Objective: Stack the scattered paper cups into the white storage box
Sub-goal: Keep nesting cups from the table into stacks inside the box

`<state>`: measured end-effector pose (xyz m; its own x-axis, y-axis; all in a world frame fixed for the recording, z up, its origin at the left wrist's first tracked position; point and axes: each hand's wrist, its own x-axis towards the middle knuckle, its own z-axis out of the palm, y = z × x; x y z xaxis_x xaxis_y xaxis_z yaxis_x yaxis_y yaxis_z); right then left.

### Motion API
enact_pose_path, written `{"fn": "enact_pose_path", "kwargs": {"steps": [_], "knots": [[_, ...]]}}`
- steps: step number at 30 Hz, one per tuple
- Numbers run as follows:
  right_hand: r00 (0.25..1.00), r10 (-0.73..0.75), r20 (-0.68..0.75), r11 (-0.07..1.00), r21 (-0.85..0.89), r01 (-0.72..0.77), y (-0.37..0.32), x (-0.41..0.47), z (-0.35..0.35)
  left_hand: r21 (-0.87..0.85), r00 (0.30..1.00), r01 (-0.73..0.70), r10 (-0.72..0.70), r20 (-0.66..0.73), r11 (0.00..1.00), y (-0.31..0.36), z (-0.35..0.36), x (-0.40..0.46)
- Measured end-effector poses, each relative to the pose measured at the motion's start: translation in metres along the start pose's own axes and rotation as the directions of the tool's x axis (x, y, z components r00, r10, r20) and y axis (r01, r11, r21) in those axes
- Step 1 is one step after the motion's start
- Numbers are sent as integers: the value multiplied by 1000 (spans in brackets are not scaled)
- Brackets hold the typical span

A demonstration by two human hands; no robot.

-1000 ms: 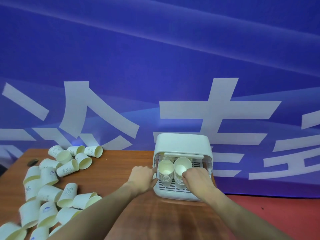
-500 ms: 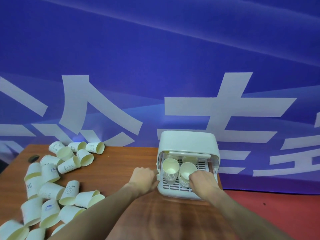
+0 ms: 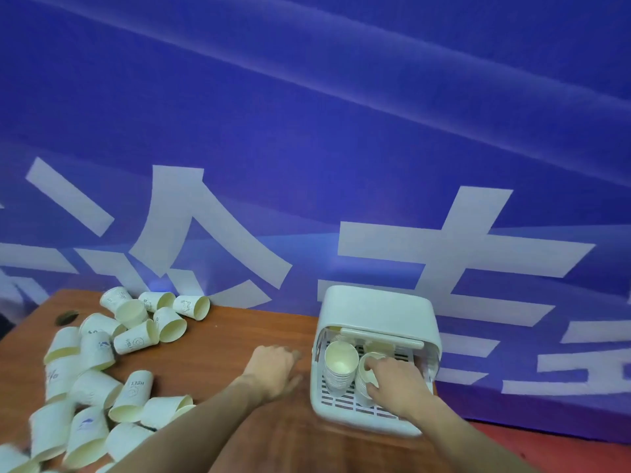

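Hands part — left hand [image 3: 273, 370] has slid off the white storage box [image 3: 377, 310], fingers relaxed on the table [image 3: 222, 336]; right hand [image 3: 396, 382] still grasps the right cup stack [image 3: 367, 373].

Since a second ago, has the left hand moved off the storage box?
Yes. The left hand has pulled away leftward from the white storage box wall it was touching, leaving bare wooden table between them.
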<state>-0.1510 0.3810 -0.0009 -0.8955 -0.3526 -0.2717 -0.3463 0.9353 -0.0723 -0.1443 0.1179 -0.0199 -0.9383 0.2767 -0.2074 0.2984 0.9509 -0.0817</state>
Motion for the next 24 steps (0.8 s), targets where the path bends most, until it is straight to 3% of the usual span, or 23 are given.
{"fn": "enact_pose_path", "kwargs": {"steps": [5,13,24], "knots": [[993,-94,-67,993,64,99,-30,2,-8,4,999,22,-22,-30,1000,-7,-3,-16],[972,-232,-36,969,76,234,-88,3,-8,-34,997,62,-63,-46,998,-36,9,-59],[950,-313,18,949,-32,313,-173,25,-7,-96,963,269,-270,3,958,-124,39,-123]]}}
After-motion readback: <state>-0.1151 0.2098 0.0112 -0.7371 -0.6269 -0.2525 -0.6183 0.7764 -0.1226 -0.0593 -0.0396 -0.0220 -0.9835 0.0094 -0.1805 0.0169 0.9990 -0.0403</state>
